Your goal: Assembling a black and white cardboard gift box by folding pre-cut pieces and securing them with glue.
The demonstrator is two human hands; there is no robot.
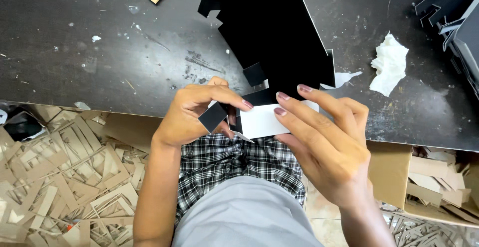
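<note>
While both hands work at table edge, left hand (192, 115) pinches black flap (213, 117) of black die-cut card sheet (272, 32); right hand (324, 137), fingers extended, presses white panel (262, 121) flat. Folding step apparently underway; crumpled tissue (389, 63) well right of right hand.

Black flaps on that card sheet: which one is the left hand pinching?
The small black flap at the sheet's lower left corner, held by the left hand. The other square flap sits higher up, untouched, above the white panel.
</note>
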